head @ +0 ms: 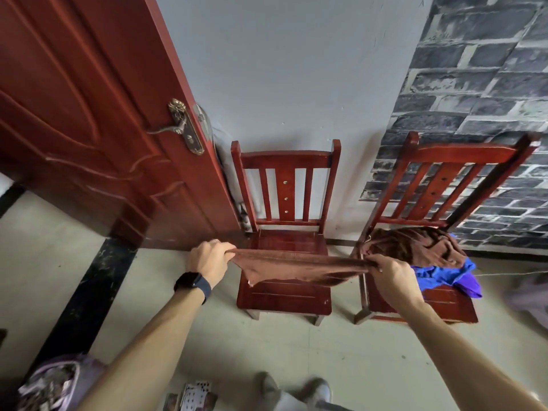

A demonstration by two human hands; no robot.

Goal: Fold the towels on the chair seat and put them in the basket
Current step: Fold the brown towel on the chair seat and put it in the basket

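Left hand (209,259) and right hand (391,277) each pinch an end of a soft brown terry towel (296,268), taut above a slatted red wooden chair (284,298). A crumpled brown towel (415,246) and a blue towel (444,272) are heaped on the neighbouring chair (444,304).

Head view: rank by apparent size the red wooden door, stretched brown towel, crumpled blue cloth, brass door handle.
1. Red wooden door
2. Stretched brown towel
3. Crumpled blue cloth and brass door handle: alike, and the cloth is partly covered, so unranked.
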